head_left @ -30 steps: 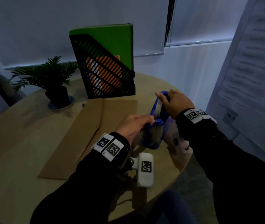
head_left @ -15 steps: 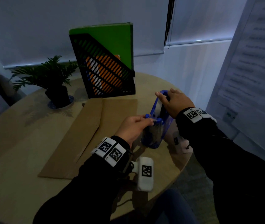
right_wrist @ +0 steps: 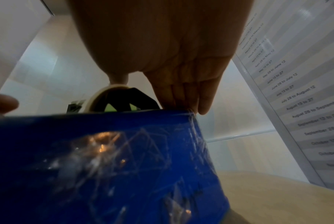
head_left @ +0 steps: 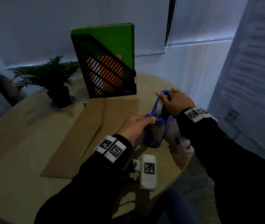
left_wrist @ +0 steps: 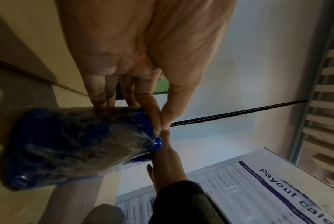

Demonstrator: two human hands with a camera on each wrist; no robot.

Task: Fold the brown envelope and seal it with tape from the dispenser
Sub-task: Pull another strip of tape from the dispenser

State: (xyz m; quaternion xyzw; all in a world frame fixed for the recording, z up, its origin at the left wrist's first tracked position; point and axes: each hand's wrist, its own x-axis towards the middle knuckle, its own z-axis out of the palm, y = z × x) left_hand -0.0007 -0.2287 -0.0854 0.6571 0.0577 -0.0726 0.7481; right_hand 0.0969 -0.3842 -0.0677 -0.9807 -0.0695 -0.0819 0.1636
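A brown envelope [head_left: 86, 131] lies flat on the round wooden table [head_left: 15, 151], one long side folded over. Just right of it a blue tape dispenser [head_left: 159, 126] stands on the table, wrapped in crinkled clear tape [left_wrist: 76, 145]. My right hand [head_left: 166, 96] grips its top from above, thumb on one side and fingers [right_wrist: 185, 94] on the other, beside the tape roll [right_wrist: 97, 97]. My left hand [head_left: 152, 118] pinches thumb against forefinger [left_wrist: 163, 125] at the dispenser's cutter end, where the tape comes off. The clear strip itself is hard to make out.
A black mesh file holder [head_left: 106, 70] with a green folder stands behind the envelope. A potted plant [head_left: 55, 81] sits at the back left. The table's edge [head_left: 185, 159] curves close by the dispenser, and a printed board [head_left: 249, 78] leans at the right.
My left fingers have slipped back a little at the cutter, so its blue tip now shows. The right hand and dispenser have hardly moved.
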